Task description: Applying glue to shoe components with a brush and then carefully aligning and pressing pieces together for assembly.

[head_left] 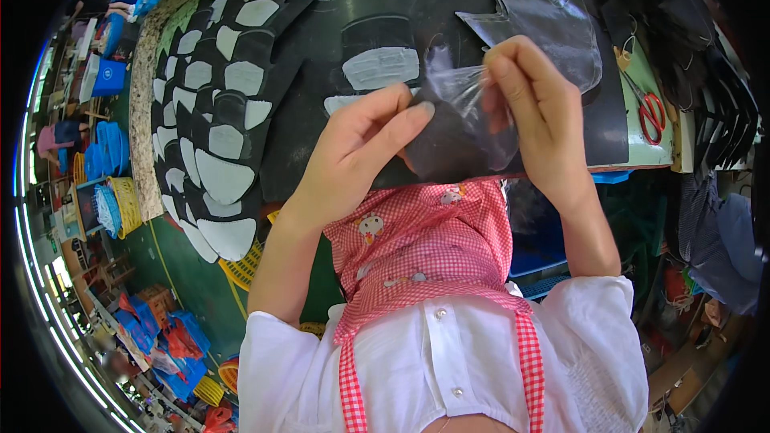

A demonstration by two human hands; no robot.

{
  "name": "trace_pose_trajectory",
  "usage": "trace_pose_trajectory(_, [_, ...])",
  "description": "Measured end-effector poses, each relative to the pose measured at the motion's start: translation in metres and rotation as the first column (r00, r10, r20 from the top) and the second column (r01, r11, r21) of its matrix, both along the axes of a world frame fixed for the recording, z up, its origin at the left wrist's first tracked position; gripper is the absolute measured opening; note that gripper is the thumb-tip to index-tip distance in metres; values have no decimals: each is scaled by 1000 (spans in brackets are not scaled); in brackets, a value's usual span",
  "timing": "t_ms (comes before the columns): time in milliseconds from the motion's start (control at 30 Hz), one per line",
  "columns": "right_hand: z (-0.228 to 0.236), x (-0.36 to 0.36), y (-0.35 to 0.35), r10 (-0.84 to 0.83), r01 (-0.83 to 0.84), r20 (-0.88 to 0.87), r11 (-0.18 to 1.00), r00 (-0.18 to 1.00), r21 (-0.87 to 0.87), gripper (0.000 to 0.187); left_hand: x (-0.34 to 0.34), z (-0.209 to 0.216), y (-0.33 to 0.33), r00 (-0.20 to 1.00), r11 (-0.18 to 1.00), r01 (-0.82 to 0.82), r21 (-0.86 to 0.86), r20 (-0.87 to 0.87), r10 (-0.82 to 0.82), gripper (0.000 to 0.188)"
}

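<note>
Between my two hands, near the front edge of a black work mat [297,144], stretches a thin piece of clear plastic film [469,124], creased toward my right fingers. My left hand [361,144] pinches its left side with thumb and forefinger. At its upper right, my right hand [537,104] pinches it closed-fingered. Behind the film lies a black shaped piece with a pale grey patch [381,68], and a second pale patch [341,103] is partly hidden by my left hand. More clear plastic shapes [545,28] lie beyond my right hand.
Rows of overlapping black pieces with pale patches [216,112] cover the table's left side. Red-handled scissors [651,116] lie at the right edge, beside stacked black pieces [714,88]. A yellow basket [124,204] and blue bins [108,76] stand farther left.
</note>
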State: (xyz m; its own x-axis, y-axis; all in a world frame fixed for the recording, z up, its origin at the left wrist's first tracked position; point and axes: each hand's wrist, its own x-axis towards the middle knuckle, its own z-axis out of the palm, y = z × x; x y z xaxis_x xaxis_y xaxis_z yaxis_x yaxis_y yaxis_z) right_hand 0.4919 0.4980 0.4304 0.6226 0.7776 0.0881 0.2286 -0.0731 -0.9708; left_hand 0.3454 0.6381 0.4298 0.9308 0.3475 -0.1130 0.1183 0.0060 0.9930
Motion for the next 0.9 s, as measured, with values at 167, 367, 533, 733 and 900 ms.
trace_pose_trajectory(167, [-3, -1, 0, -21, 24, 30, 995, 999, -97, 15, -6, -1, 4, 1000, 997, 11, -82, -19, -12, 22])
trace_pose_trajectory(367, [-9, -10, 15, 53, -38, 370, 998, 928, -49, 20, 2, -7, 1, 998, 991, 41, -125, 59, -34, 16])
trace_pose_trajectory(533, [-17, -20, 22, -109, 85, 285, 992, 952, 95, 19, 33, -6, -30, 931, 820, -334, -465, -30, 363, 25])
trace_pose_trajectory(733, [-36, -9, 2, 80, 285, -823, 916, 562, 284, 30, 48, -32, -42, 848, 840, -357, -409, 235, 475, 20])
trace_pose_trajectory(900, [-86, 58, -88, -149, 673, -941, 733, 304, 101, 26, 23, -37, -9, 819, 606, -438, -664, -17, 573, 22])
